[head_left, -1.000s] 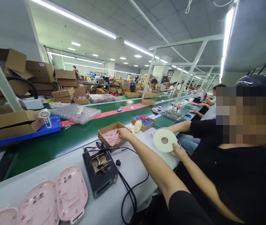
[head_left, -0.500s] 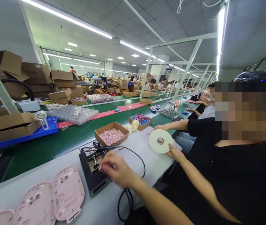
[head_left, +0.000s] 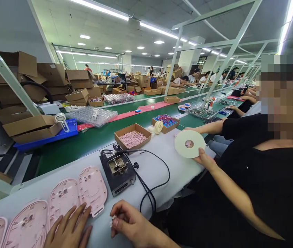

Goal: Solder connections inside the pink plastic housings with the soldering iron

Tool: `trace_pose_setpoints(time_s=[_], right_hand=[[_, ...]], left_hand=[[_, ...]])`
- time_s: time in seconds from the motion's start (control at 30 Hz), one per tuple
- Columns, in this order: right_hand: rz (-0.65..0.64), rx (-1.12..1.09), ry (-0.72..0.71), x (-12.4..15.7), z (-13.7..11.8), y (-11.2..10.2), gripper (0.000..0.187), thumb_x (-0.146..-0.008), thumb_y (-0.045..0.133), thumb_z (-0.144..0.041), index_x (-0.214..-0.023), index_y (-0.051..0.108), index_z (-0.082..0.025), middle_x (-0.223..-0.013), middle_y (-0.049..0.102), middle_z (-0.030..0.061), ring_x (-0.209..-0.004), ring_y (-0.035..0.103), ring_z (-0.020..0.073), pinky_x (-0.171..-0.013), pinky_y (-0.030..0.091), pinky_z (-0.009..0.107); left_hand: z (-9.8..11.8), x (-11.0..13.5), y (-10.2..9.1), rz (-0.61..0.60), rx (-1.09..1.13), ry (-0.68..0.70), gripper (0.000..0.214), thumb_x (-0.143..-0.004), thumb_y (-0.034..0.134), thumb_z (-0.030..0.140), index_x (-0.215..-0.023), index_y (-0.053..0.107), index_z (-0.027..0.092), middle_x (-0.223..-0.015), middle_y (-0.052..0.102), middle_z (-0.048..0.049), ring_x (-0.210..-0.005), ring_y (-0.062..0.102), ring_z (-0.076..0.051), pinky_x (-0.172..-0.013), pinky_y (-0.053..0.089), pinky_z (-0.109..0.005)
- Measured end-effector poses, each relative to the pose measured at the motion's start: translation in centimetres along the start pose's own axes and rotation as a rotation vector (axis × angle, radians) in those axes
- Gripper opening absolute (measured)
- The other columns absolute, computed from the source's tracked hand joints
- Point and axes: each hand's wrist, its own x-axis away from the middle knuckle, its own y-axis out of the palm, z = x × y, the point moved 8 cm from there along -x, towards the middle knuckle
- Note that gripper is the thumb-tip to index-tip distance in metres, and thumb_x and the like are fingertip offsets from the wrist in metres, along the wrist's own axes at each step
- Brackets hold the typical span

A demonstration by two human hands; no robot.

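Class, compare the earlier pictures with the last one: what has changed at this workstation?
The right hand has moved back from the cardboard box of pink pieces, over the soldering station, and now pinches a small white part. The left hand has appeared at a pink plastic housing. The box, station and housings stayed put.

Worn on the head, the single camera looks forward and down past the fingers (head_left: 119, 214) along the bench (head_left: 159, 175).
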Motion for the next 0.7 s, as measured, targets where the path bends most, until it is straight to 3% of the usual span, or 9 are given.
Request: trace_pose_setpoints(time_s=[0.13,0.23,0.33,0.4,0.5,0.57,0.7], right_hand=[[0.056,0.029,-0.009,0.4,0.3,-0.1,0.055,-0.091,0.065,-0.059,-0.108,0.046,-0.011,-0.085,0.055,0.0049,-0.082,0.053,0.0101,-0.082,0.042,0.026],[0.158,0.232,-0.007,0.8,0.6,-1.5,0.049,-0.092,0.064,-0.057,-0.109,0.057,-0.012,-0.098,0.058,0.0082,-0.089,0.056,0.0125,-0.085,0.045,0.026],[0.207,0.403,-0.018,0.3,0.5,-2.6,0.046,-0.093,0.064,-0.053,-0.117,0.062,-0.013,-0.108,0.063,0.0104,-0.098,0.061,0.0153,-0.089,0.049,0.027],[0.200,0.506,-0.039,-0.6,0.2,-2.6,0.043,-0.093,0.064,-0.050,-0.116,0.064,-0.014,-0.104,0.066,0.0093,-0.094,0.064,0.0149,-0.084,0.052,0.026],[0.164,0.775,-0.160,-2.4,-1.0,-1.2,0.027,-0.095,0.061,-0.040,-0.107,0.070,-0.017,-0.097,0.070,0.0032,-0.081,0.065,0.0111,-0.074,0.052,0.025],[0.122,0.953,-0.238,-3.7,-1.4,0.3,0.022,-0.095,0.058,-0.030,-0.108,0.071,-0.018,-0.099,0.070,-0.0004,-0.083,0.066,0.0101,-0.078,0.051,0.025],[-0.004,1.223,-0.125,-6.1,0.1,2.4,0.028,-0.100,0.049,-0.024,-0.116,0.071,-0.019,-0.110,0.068,0.0022,-0.099,0.065,0.0176,-0.089,0.049,0.033]], left_hand=[[1.5,0.2,-1.0,-0.038,0.106,-0.023,0.019,-0.094,0.051,0.019,-0.098,0.070,0.019,-0.114,0.064,-0.0079,-0.109,0.052,-0.027,-0.095,0.037,-0.045],[3.4,1.3,-1.7,-0.113,0.359,-0.070,0.014,-0.095,0.052,0.007,-0.101,0.061,0.015,-0.134,0.056,-0.0054,-0.129,0.044,-0.028,-0.110,0.032,-0.047],[5.8,2.3,-2.3,-0.150,0.488,-0.003,0.012,-0.101,0.047,0.012,-0.104,0.059,0.013,-0.137,0.056,-0.0033,-0.138,0.039,-0.027,-0.119,0.024,-0.048],[6.9,3.1,-2.4,-0.180,0.499,0.029,0.013,-0.102,0.047,0.016,-0.105,0.060,0.013,-0.137,0.056,-0.0027,-0.139,0.039,-0.027,-0.121,0.022,-0.049],[7.6,3.9,-2.6,-0.192,0.497,0.024,0.008,-0.099,0.053,0.014,-0.102,0.060,0.013,-0.137,0.057,-0.0015,-0.139,0.039,-0.027,-0.121,0.022,-0.049],[7.7,4.2,-2.7,-0.181,0.500,0.016,0.005,-0.097,0.056,0.015,-0.100,0.060,0.014,-0.136,0.058,-0.0008,-0.137,0.041,-0.028,-0.120,0.023,-0.049],[7.9,4.7,-2.5,-0.200,0.512,0.033,0.009,-0.095,0.057,0.015,-0.104,0.060,0.015,-0.139,0.056,0.0000,-0.136,0.042,-0.027,-0.120,0.023,-0.052]])
